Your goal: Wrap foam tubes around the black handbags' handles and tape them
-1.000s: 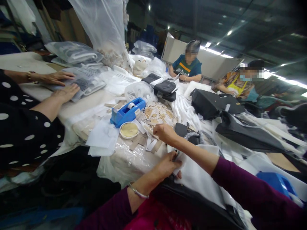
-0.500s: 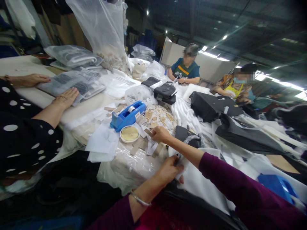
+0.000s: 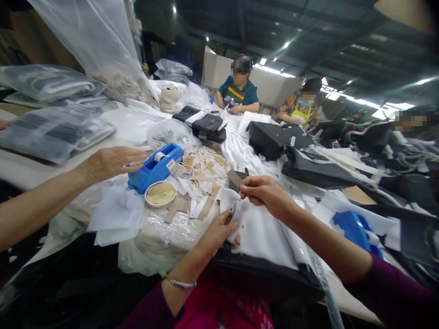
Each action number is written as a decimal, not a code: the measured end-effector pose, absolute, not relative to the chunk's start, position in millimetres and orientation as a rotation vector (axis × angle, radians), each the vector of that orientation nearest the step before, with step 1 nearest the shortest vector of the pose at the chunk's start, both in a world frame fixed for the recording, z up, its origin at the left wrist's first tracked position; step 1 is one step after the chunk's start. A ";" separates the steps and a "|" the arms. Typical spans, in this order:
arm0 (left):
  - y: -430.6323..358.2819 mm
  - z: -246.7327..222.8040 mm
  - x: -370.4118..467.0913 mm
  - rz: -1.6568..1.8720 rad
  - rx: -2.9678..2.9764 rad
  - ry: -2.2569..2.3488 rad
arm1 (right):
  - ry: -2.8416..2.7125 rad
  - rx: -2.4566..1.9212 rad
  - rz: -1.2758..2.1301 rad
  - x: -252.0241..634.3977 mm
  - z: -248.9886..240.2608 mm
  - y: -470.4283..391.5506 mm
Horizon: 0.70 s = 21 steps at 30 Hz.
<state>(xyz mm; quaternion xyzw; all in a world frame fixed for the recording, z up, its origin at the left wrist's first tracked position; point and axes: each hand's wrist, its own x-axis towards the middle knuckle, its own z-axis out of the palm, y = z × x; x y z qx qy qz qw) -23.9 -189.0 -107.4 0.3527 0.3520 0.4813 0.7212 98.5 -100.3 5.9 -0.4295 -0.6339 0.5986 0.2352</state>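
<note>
By the table's [image 3: 24, 173] near edge, the left hand [image 3: 219, 228] curls around a whitish piece [image 3: 229, 199], perhaps steadying it; the right hand [image 3: 262, 189] pinches a brown card [image 3: 235, 178] (leaving most exposed).

Place: factory workshop
Ceiling [image 3: 318, 27]: dark, strip lamps [image 3: 274, 71]
Worktable [image 3: 17, 171]: black bags [image 3: 264, 135], loose tags [image 3: 204, 164], tape dispensers [image 3: 151, 176]
Workers [image 3: 242, 93]: several, alongside

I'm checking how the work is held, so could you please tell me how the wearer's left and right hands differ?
The left hand grips white material; the right hand pinches a brown card. A bangle circles the left hand's wrist, while the right hand's wrist is bare. The left hand sits lower in view than the right hand. Both arms have purple sleeves.
</note>
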 end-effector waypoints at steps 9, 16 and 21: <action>-184.8 -109.4 -24.8 1.080 0.781 0.816 | -1.641 -1.816 1.694 194.8 -26.6 -148.0; -183.4 -110.3 -25.5 1.118 0.746 0.792 | -1.600 -1.732 1.838 166.3 -53.4 -126.6; -183.9 -107.7 -25.9 1.125 0.697 0.788 | -1.323 -1.552 2.032 157.1 -68.0 -118.5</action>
